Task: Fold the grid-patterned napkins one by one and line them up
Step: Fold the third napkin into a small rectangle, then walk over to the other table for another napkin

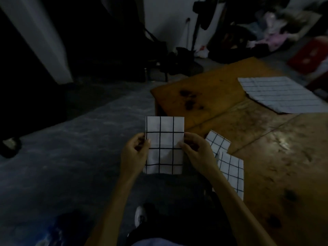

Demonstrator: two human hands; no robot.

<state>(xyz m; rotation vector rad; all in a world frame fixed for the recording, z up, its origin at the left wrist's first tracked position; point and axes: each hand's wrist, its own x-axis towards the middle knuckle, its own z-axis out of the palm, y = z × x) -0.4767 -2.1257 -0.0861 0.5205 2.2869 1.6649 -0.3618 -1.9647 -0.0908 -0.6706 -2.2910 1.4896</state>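
A folded white napkin with a black grid is held up in the air to the left of the wooden table. My left hand pinches its left edge and my right hand pinches its right edge. Two folded grid napkins lie at the table's near left edge, one farther and one nearer, partly behind my right forearm. An unfolded grid napkin lies flat at the table's far right.
A dark grey floor spreads to the left of the table. My shoe shows below the hands. Dark stands, bags and clutter sit along the white back wall. A red box stands beyond the table's far right.
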